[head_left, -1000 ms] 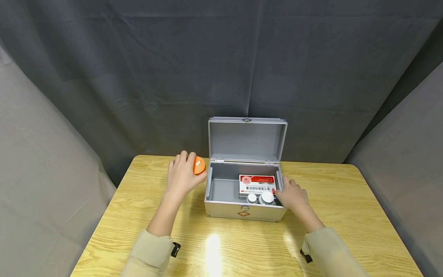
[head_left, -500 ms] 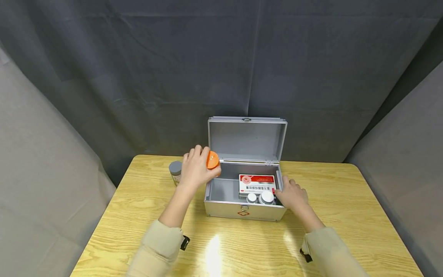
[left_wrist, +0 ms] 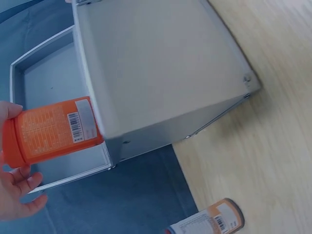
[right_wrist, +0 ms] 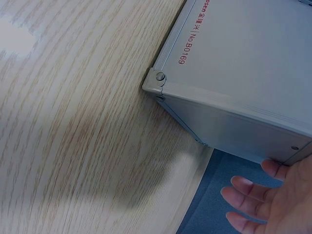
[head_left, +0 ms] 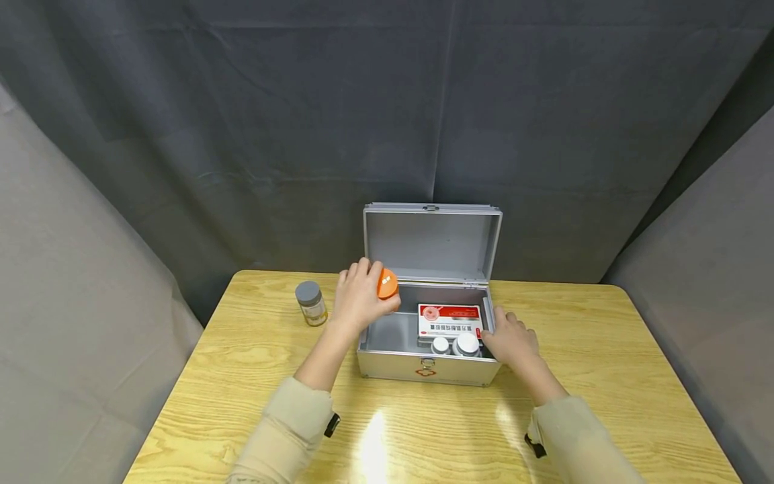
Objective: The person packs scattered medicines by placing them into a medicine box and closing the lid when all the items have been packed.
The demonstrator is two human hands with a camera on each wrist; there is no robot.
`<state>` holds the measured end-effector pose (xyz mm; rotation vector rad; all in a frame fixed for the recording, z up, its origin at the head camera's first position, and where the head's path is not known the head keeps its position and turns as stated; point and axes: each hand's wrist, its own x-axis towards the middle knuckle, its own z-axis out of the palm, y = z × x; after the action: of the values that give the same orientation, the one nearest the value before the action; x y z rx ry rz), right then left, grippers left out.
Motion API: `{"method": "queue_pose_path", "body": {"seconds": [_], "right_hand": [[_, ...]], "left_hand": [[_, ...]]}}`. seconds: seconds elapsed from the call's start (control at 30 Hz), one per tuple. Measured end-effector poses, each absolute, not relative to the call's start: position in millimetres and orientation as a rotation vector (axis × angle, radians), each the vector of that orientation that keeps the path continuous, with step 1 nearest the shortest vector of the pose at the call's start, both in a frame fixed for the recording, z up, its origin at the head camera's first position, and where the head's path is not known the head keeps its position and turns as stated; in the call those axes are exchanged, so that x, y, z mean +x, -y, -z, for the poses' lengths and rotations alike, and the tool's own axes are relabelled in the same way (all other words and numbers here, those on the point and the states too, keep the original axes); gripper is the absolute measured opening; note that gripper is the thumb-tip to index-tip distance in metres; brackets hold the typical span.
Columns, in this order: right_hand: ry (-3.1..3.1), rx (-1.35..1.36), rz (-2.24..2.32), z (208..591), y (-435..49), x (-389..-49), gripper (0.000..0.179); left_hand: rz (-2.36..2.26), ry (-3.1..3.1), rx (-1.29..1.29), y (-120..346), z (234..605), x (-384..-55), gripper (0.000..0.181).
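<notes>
In the head view my left hand [head_left: 361,299] holds an orange bottle [head_left: 388,285] over the left part of an open silver first-aid box [head_left: 396,366]. The left wrist view shows the fingers around the wide lid end of the orange bottle [left_wrist: 58,129], whose lower end is just above the box rim. My right hand [head_left: 512,341] is at the box's right wall, its thumb over the rim and a finger against the outside. In the right wrist view the other fingers [right_wrist: 246,202] are spread loosely, and the thumb is hidden.
Inside the box's right half are a red-and-white medicine carton [head_left: 449,323] and two white-capped bottles, a small one [head_left: 440,346] and a larger one [head_left: 467,345]. A grey-capped bottle [head_left: 311,304] stands on the wooden table [head_left: 242,376], left of the box. The raised lid [head_left: 432,245] stands near the dark curtain.
My left hand has carried the orange bottle rightward, from beside the box to above its left part. The grey-capped bottle has come into view behind it. My right hand has stayed still.
</notes>
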<state>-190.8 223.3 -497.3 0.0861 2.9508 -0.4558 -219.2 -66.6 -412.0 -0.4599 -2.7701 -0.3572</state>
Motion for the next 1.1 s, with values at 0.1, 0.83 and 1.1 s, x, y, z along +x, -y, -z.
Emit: {"method": "queue_pose_path", "body": {"seconds": [0.1, 0.83, 1.1], "right_hand": [[-2.951, 0.089, 0.454, 497, -224, -191, 0.060], [-2.955, 0.077, 0.454, 499, -225, -193, 0.059], [-2.965, 0.074, 0.448, 500, -225, -192, 0.057]], "left_hand": [[0.354, 2.787, -0.468, 64, 418, -221, 0.059], [0.241, 2.928, -0.538, 52, 463, -240, 0.067], [0.246, 2.956, -0.531, 49, 473, -243, 0.067]]}}
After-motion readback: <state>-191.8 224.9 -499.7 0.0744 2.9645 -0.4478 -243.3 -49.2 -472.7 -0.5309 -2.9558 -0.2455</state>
